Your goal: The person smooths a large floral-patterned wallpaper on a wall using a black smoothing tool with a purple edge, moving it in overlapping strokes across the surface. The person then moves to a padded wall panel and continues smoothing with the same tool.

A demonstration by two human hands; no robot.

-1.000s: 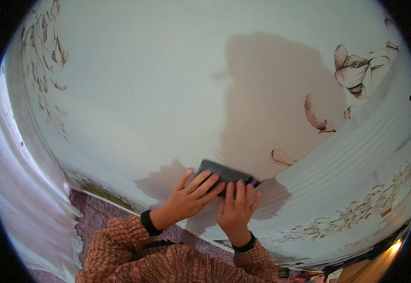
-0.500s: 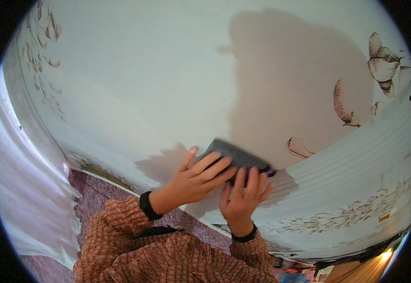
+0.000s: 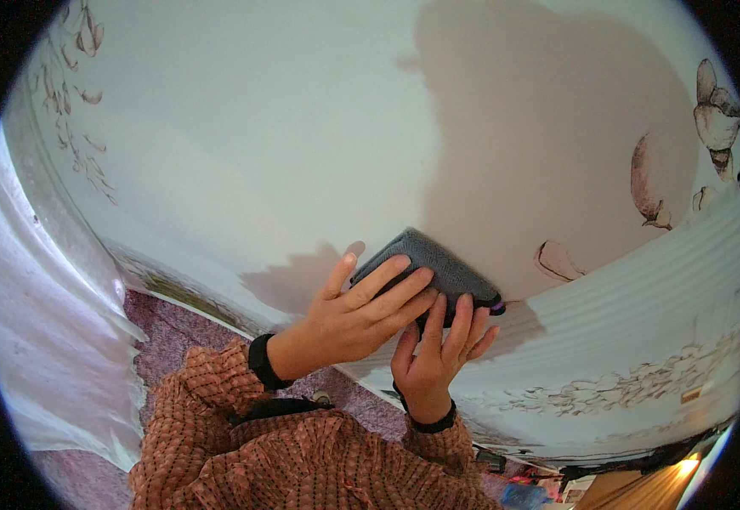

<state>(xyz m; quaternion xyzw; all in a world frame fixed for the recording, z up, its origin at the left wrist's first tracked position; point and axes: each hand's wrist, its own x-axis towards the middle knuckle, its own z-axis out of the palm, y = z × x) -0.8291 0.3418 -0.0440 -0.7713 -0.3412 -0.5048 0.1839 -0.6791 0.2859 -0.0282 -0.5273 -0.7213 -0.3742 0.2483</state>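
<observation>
Coarse-knit rust sleeves (image 3: 217, 374) meet dark wristbands (image 3: 264, 364). The right hand (image 3: 438, 361) lays extended fingertips on the lower edge of a folded, fuzzy grey cloth (image 3: 445, 265); whether it pinches cannot be told. The left hand (image 3: 348, 323) spreads its fingers over the cloth's left side, unclenched. The cloth lies against a smooth pale wall (image 3: 259, 127) bearing curved brown petals (image 3: 557, 262). Creased white fabric (image 3: 55, 340) hangs at left.

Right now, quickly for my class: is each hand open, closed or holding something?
Left hand: open, fingers spread across the gray cloth.
Right hand: open, fingers extended at the cloth's lower edge.
</observation>
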